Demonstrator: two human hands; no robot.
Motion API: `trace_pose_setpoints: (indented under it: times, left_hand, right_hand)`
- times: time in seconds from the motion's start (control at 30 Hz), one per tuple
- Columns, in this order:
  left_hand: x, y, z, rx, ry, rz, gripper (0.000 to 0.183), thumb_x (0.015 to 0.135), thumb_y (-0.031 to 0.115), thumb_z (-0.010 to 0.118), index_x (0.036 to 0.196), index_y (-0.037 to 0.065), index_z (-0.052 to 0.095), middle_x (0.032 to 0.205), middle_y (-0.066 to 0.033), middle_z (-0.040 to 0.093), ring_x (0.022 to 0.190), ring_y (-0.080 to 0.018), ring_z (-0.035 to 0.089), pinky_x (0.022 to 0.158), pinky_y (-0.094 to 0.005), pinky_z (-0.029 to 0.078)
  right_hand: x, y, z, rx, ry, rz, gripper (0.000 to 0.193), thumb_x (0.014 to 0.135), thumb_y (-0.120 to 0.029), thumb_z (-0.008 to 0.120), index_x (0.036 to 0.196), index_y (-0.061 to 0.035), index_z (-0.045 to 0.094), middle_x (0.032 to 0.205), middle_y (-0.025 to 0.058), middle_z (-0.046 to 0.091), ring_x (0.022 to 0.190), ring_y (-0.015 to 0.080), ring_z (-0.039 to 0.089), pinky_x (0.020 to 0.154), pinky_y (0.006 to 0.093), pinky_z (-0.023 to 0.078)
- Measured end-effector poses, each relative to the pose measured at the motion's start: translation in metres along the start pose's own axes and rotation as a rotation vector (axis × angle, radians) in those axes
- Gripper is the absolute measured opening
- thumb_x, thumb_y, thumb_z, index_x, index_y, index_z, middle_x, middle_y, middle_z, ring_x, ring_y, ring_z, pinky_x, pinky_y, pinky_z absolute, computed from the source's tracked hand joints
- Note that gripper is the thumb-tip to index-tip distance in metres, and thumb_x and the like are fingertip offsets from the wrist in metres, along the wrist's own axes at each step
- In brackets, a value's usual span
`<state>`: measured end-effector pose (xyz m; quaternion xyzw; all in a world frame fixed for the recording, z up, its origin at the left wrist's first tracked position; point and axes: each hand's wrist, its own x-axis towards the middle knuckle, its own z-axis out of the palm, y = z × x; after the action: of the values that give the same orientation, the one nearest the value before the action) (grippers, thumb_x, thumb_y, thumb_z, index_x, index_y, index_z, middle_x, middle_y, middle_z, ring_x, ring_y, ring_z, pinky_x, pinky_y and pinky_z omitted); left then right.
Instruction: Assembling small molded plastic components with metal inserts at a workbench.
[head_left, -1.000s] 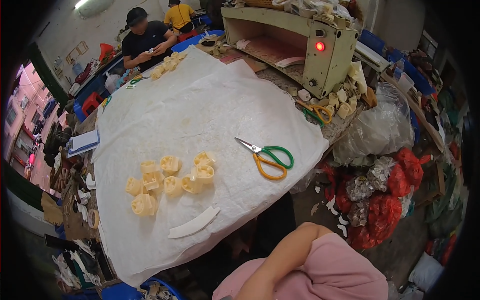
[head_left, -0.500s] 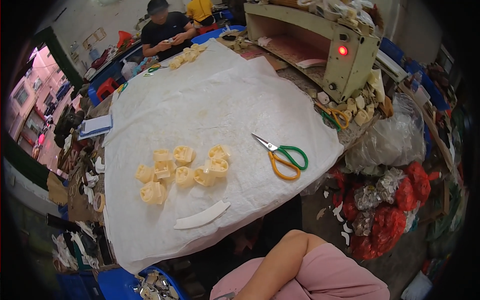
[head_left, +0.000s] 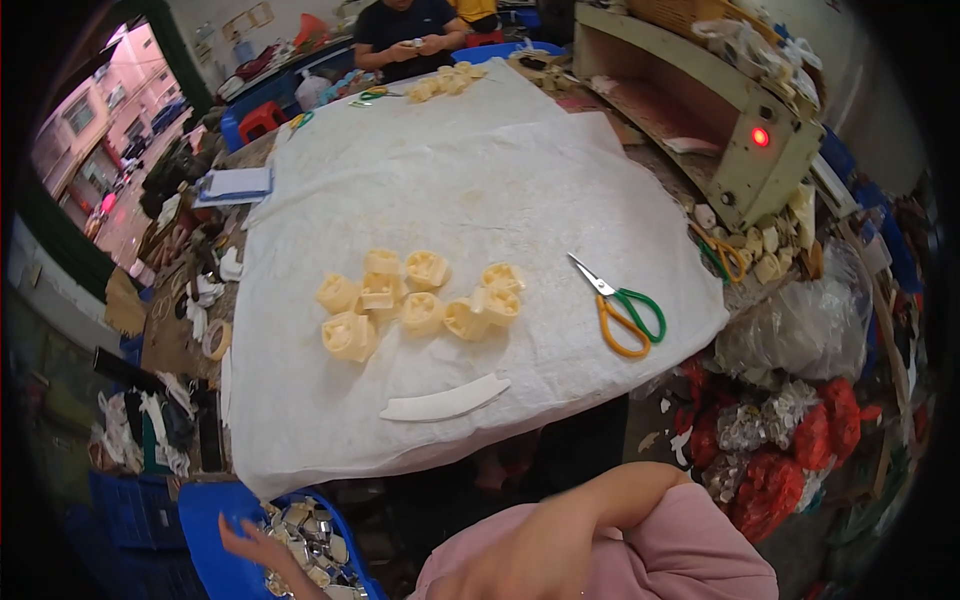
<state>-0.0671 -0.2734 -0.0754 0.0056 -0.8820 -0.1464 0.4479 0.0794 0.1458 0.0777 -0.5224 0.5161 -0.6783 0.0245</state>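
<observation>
My left hand (head_left: 258,548) is at the lower left over a blue bin (head_left: 205,520), fingers apart and nothing visible in them. The bin holds many small metallic and cream pieces (head_left: 312,540). My right forearm crosses my body toward the lower left. My right hand (head_left: 475,578) is blurred at the bottom edge, its fingers hidden. On the white-covered table (head_left: 430,190) sits a cluster of cream-coloured hollow plastic parts (head_left: 421,314). Nearer me lies a curved white strip (head_left: 445,399). Scissors (head_left: 618,308) with one green and one orange handle rest to the right, blades spread slightly.
A beige machine (head_left: 755,160) with a lit red lamp stands at the back right. Another pair of scissors (head_left: 722,252) lies beside it. Red and clear plastic bags (head_left: 770,480) sit at right. Across the table a person (head_left: 410,30) handles a small piece near more cream parts (head_left: 445,82).
My left hand has come into view over the blue bin. My view has shifted, so the table's things appear farther right and higher. My right forearm has swung lower toward the bottom edge.
</observation>
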Motion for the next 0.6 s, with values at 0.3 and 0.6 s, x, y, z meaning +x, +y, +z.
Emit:
trace_pose_setpoints:
  times: [0.3,0.6]
  left_hand:
    - [0.023,0.193,0.022,-0.845,-0.49,-0.069,0.028,0.083,-0.003,0.049,0.11,0.0,0.052,0.102,-0.0085,0.054,0.092,-0.018,0.054,0.083,-0.0298,0.042]
    - [-0.02,0.242,0.024,-1.132,-0.725,0.024,0.02,0.08,-0.004,0.051,0.099,-0.002,0.056,0.096,-0.0086,0.053,0.087,-0.0158,0.052,0.077,-0.0263,0.041]
  right_hand:
    - [-0.062,0.096,-0.043,-1.192,0.346,0.689,0.021,0.075,-0.012,0.062,0.095,-0.0041,0.059,0.101,0.0119,0.053,0.093,0.0286,0.049,0.08,0.037,0.045]
    - [-0.062,0.107,-0.046,-1.376,0.459,0.692,0.011,0.074,-0.008,0.055,0.083,-0.0029,0.054,0.094,0.0116,0.049,0.093,0.0273,0.051,0.072,0.0333,0.051]
